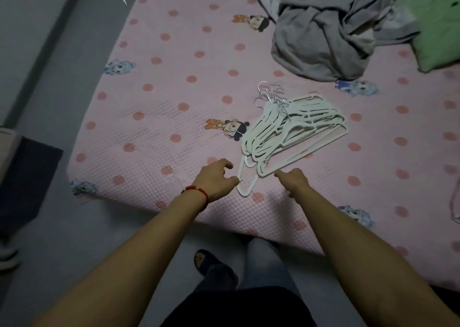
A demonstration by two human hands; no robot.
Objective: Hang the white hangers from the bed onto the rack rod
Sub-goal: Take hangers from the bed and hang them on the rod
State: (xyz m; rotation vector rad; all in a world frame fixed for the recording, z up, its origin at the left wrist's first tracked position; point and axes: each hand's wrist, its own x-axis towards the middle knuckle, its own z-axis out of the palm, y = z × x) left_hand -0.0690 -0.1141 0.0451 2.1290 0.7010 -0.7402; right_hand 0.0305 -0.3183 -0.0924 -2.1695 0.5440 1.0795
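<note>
- We see the white hangers (pixel 293 130) lying in one overlapping pile on the bed (pixel 174 97), their metal hooks (pixel 267 94) pointing away from us toward the far side.
- We read no brand, label or legible writing anywhere; the pink sheet carries only dots and cartoon figures.
- The pile lies just beyond both hands, its nearest hanger ends reaching down between them.
- Our left hand (pixel 217 178), with a red bracelet (pixel 196 192) at the wrist, has loosely curled fingers; its fingertips touch the nearest hanger end, though we cannot tell whether they pinch it.
- Our right hand (pixel 295 180) is released, one finger extended to the pile's near edge, grasping nothing.
- A grey garment (pixel 328 28) and a green pillow (pixel 438 30) lie well apart from the pile, at the bed's far side.
</note>
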